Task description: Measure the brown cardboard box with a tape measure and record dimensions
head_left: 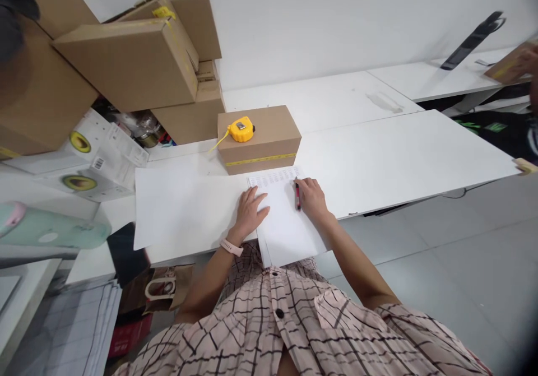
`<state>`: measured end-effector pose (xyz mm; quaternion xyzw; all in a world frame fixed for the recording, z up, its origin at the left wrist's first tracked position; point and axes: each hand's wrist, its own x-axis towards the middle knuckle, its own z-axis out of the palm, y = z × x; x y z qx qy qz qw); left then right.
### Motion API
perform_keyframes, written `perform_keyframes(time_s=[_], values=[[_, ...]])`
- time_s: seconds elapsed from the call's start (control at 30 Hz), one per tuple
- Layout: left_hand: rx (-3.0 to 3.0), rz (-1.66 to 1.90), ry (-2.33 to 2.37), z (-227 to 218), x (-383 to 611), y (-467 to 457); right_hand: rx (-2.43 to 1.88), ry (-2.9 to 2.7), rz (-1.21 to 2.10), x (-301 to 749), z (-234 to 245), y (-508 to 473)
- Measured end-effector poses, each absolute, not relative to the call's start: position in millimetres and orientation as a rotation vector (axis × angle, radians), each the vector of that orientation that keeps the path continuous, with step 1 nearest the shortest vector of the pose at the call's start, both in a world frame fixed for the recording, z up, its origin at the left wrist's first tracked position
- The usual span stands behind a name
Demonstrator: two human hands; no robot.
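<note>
My right hand (313, 198) is closed around a red and black pen (298, 196), its tip near the rows of writing at the top of a white paper sheet (290, 236). My left hand (249, 210) lies flat on the left side of this sheet with its fingers spread. The sheet's lower end sticks out past the table edge towards my body. Just beyond the paper stands a closed cardboard box (263, 151) with a yellow strip along its front. On top of that box sits a yellow tape measure (242, 129), a short length of its tape pulled out.
A blank sheet (168, 202) lies left on the white table (370, 152). Cardboard boxes (130, 65) are piled at the back left, above avocado-printed boxes (96, 174). A green bottle (54, 227) and dark phone (128, 253) are nearer. Another person's hand (528, 62) touches a box far right.
</note>
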<state>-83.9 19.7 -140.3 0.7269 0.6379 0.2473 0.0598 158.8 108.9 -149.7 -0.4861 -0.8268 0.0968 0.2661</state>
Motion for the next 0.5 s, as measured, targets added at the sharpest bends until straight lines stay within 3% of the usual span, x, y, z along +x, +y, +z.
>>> perform_keyframes(time_s=[0.2, 0.33, 0.5], values=[[2.045, 1.59, 2.031, -53, -108, 93, -1.32, -2.191, 0.193, 163, -164, 109], [1.895, 1.464, 2.114, -8, -129, 159, -1.301, -2.168, 0.223, 163, -167, 110], [1.651, 1.402, 1.95, 6, -128, 175, -1.254, -1.916, 0.353, 162, -150, 103]])
